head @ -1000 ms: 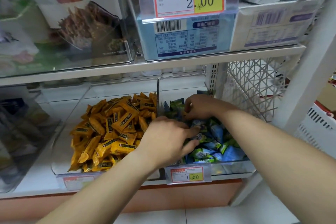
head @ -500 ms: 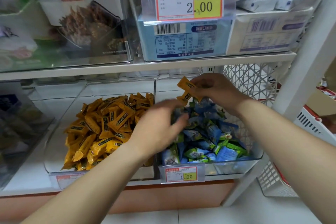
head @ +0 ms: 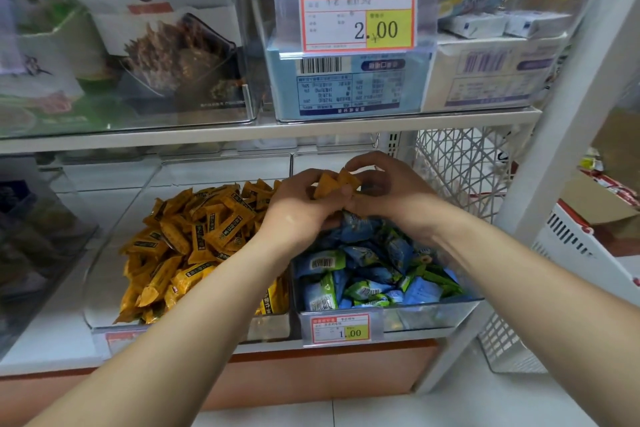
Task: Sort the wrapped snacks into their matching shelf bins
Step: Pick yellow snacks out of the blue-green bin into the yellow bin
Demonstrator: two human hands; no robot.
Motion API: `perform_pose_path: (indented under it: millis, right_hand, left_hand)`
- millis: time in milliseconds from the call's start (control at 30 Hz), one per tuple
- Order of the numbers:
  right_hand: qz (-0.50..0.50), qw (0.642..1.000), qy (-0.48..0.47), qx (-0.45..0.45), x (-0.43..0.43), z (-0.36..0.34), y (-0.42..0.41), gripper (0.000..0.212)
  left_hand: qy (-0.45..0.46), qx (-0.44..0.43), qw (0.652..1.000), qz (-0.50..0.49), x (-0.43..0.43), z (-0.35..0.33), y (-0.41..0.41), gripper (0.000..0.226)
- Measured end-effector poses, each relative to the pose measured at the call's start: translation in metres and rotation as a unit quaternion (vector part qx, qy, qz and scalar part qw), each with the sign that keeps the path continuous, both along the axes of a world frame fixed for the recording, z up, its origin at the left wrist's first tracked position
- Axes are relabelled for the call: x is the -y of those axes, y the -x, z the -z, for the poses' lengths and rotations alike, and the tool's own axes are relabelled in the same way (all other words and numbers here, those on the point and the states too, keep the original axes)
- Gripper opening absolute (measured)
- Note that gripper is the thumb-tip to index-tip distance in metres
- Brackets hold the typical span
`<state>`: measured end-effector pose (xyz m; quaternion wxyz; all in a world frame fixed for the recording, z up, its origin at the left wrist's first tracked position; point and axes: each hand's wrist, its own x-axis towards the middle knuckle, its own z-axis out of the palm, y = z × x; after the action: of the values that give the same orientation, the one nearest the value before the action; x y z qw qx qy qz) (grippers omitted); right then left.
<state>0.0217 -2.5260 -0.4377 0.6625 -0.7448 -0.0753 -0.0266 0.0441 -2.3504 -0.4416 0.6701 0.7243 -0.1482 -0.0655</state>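
At centre frame, the left hand (head: 298,210) and right hand (head: 389,196) meet, fingers curled, pinching two small orange-wrapped snacks (head: 327,184) between them. They hover above the clear plastic bin of blue-green packets (head: 419,319), right of the orange-filled bin (head: 270,328).

Left bin's wrapped snacks (head: 204,239): orange-yellow, black lettered bands.
Right bin's wrapped snacks (head: 374,274): blue and green, white barcode patches.
Upper paper price tag (head: 356,15): white, red border, yellow block.
Shelf base board (head: 311,378): orange.

Left hand (head: 298,210) and right hand (head: 393,192) pinch orange snacks (head: 329,185).
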Motion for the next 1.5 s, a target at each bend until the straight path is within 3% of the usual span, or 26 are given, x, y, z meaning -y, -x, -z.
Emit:
perform_pose_path:
  millis: [133, 233, 300, 400, 433, 533, 567, 700, 767, 833, 900, 1033, 1300, 1433, 1500]
  right_hand:
    - [-0.017, 0.998, 0.060, -0.004, 0.005, -0.006, 0.000, 0.063]
    - [0.051, 0.983, 0.178, 0.006, 0.015, -0.010, -0.005, 0.051]
    - [0.134, 0.944, 0.300, 0.005, 0.026, -0.010, -0.011, 0.038]
    - [0.208, 0.856, 0.474, 0.009, 0.038, -0.004, -0.019, 0.029]
    - [0.204, 0.855, 0.477, 0.024, 0.038, -0.001, -0.023, 0.027]
    - [0.086, 0.917, 0.388, 0.031, 0.024, 0.008, -0.034, 0.021]
    - [0.044, 0.919, 0.393, 0.013, 0.020, 0.014, -0.038, 0.022]
    - [-0.030, 0.847, 0.521, -0.103, 0.019, 0.040, -0.053, 0.033]
    - [-0.041, 0.829, 0.539, -0.140, 0.022, 0.044, -0.060, 0.036]
    - [-0.060, 0.813, 0.558, -0.157, 0.023, 0.047, -0.066, 0.040]
    - [-0.070, 0.792, 0.581, -0.176, 0.023, 0.050, -0.069, 0.048]
    - [-0.067, 0.815, 0.547, -0.181, 0.028, 0.055, -0.072, 0.040]
    - [-0.042, 0.860, 0.484, -0.155, 0.032, 0.047, -0.063, 0.023]
    - [-0.014, 0.876, 0.475, -0.083, 0.037, 0.032, -0.051, 0.018]
    - [0.063, 0.915, 0.399, -0.025, 0.036, 0.018, -0.045, 0.029]
  left_hand:
    - [0.014, 0.012, 1.000, -0.010, -0.010, -0.005, -0.001, 0.010]
    - [0.000, 0.043, 0.998, -0.046, -0.024, -0.009, -0.007, 0.005]
    - [-0.060, 0.097, 0.990, -0.079, -0.039, -0.011, -0.012, 0.008]
    - [-0.190, 0.185, 0.956, -0.127, -0.060, -0.014, -0.015, 0.013]
    - [-0.216, 0.191, 0.947, -0.140, -0.067, -0.015, -0.017, 0.014]
    - [-0.309, 0.213, 0.910, -0.179, -0.084, -0.013, -0.023, 0.024]
    - [-0.338, 0.214, 0.899, -0.180, -0.090, -0.011, -0.025, 0.027]
    - [-0.480, 0.189, 0.840, -0.171, -0.104, -0.002, -0.027, 0.047]
    - [-0.484, 0.217, 0.823, -0.203, -0.103, -0.003, -0.024, 0.052]
    - [-0.421, 0.275, 0.842, -0.196, -0.095, -0.006, -0.017, 0.046]
    - [-0.387, 0.277, 0.871, -0.120, -0.083, -0.003, -0.007, 0.046]
    - [-0.427, 0.247, 0.870, -0.005, -0.065, 0.016, 0.004, 0.048]
    - [-0.421, 0.252, 0.871, 0.007, -0.066, 0.022, 0.002, 0.038]
    - [-0.408, 0.247, 0.879, 0.018, -0.069, 0.019, 0.001, 0.037]
    - [-0.397, 0.244, 0.885, 0.016, -0.070, 0.015, 0.000, 0.036]
